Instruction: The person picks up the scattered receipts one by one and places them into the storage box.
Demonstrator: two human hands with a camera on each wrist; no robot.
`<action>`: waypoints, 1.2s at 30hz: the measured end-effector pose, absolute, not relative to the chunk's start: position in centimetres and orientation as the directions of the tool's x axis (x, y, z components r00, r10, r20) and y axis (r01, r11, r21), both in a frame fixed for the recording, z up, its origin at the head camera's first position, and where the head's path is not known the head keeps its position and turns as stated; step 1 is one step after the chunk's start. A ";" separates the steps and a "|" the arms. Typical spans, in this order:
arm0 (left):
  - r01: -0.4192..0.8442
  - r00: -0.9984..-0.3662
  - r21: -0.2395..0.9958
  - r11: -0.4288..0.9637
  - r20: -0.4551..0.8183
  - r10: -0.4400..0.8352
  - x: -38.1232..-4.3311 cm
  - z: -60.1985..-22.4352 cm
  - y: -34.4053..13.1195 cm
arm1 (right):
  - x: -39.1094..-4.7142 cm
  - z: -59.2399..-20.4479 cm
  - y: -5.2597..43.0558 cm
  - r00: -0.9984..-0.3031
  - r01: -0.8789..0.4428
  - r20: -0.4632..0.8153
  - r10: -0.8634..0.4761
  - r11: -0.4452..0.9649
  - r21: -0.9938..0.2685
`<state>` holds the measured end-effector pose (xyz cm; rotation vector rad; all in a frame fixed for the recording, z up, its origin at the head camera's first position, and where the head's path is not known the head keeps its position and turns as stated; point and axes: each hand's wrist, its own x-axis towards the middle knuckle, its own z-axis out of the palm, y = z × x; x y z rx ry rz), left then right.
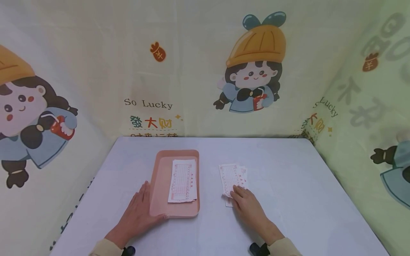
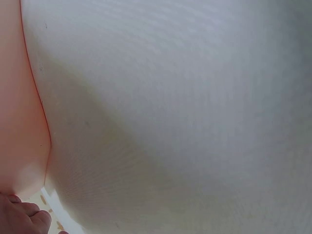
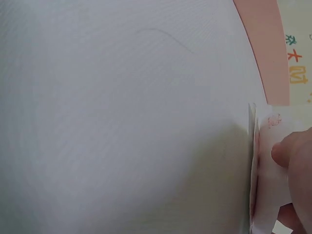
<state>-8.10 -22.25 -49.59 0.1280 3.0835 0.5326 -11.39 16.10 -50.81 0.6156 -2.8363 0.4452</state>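
Note:
A pink tray stands left of the middle of the white table, with a small stack of printed paper slips lying along its right side. My left hand rests against the tray's left edge, fingers straight and the thumb along its near rim. To the right of the tray lie more paper slips, fanned slightly over one another. At their near end my right hand pinches the top slip, whose lower edge bends up. In the right wrist view, the thumb presses on the curved slip.
The white tabletop reaches back to a cloth backdrop printed with cartoon figures and lettering. More of that cloth hangs at both sides. Dark wrist straps show at both sleeves.

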 end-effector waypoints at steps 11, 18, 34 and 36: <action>0.091 -0.996 0.329 0.940 0.019 0.089 -8.0 -49.6 -22.2 | -11.7 -51.1 16.3 -0.862 -0.457 0.359 -0.359 0.856 -0.242; 0.095 -0.995 0.317 0.944 0.022 0.093 -8.0 -49.4 -22.3 | -11.7 -51.0 16.3 -0.872 -0.452 0.337 -0.356 0.849 -0.273; 0.105 -0.994 0.323 0.940 0.038 0.098 -7.9 -49.6 -22.3 | -11.3 -50.8 16.2 -0.874 -0.456 0.298 -0.385 0.862 -0.224; 0.104 -0.995 0.327 0.939 0.036 0.098 -7.9 -49.7 -22.3 | -11.3 -50.7 16.2 -0.873 -0.457 0.298 -0.386 0.861 -0.222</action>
